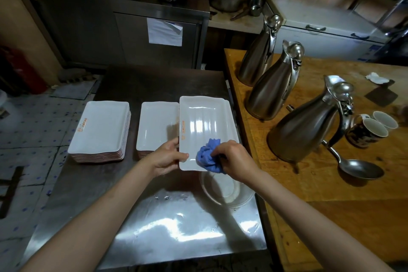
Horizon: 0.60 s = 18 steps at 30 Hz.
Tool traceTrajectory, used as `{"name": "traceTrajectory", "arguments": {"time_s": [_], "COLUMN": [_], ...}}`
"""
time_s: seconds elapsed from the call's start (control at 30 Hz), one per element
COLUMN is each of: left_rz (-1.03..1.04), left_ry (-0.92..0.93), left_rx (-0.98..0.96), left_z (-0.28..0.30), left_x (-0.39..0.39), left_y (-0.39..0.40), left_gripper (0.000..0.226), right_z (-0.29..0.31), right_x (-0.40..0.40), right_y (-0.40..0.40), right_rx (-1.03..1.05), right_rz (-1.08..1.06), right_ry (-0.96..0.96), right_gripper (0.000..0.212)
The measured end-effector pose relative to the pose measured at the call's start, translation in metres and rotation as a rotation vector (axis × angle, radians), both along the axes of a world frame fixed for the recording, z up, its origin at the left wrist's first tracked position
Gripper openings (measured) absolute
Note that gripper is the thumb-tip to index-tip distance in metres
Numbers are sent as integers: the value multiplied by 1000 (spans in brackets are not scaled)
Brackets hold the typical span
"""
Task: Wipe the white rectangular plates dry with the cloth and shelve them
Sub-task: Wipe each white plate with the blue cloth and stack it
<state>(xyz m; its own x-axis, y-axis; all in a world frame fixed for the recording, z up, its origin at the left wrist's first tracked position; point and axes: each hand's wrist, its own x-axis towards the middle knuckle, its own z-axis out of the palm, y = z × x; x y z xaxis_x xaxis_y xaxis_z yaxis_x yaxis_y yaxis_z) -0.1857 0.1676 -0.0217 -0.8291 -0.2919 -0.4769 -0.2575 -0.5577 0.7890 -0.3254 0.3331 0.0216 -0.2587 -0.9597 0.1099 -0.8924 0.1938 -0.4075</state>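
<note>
White glazed ceramic is catching the overhead light: one rectangular plate (204, 130) is being held above the steel counter (154, 223), just at 3 o'clock of a short stack of plates (157, 127), with a taller stack (101, 130) further out at 9 o'clock. The left hand (166, 157) is gripping the plate's near-left rim, thumb lying on top and fingers hidden beneath, probably steadying it so the wiping does not tip it. The right hand (231, 159) is bunching a blue cloth (208, 157) in curled fingers and pressing it onto the plate's near end, at about 6 o'clock on its face. Both forearms are reaching forward from the bottom corners, converging on the plate, the wrists close together. A clear glass bowl (227, 187) is sitting directly below the plate's near edge. Steel jugs (271, 86) are standing on the wooden table (331, 183) at 3 o'clock. The stacks are likely separating wiped plates from unwiped, though which is which is unclear.
</note>
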Motion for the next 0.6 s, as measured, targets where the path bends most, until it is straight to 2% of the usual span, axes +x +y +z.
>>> {"name": "traceTrajectory", "arguments": {"time_s": [0.23, 0.3, 0.37, 0.43, 0.5, 0.6], "left_rz": [29, 36, 39, 29, 29, 51], "left_ry": [-1, 2, 10, 18, 19, 6], "left_rx": [-19, -20, -24, -36, -42, -46], "left_z": [4, 4, 5, 6, 7, 6], "left_x": [-2, -1, -1, -1, -1, 1], "left_y": [2, 1, 1, 1, 0, -3], "left_gripper": [64, 64, 63, 62, 62, 63], "right_z": [-8, -8, -10, -11, -13, -17], "right_x": [5, 12, 17, 17, 15, 16], "right_y": [11, 13, 13, 11, 9, 6], "right_rx": [-122, -96, -35, 22, 58, 5], "right_rz": [-105, -170, -174, -162, -181, -200], "right_ry": [15, -24, 60, 152, 186, 219], "right_gripper": [20, 37, 61, 76, 77, 61]}}
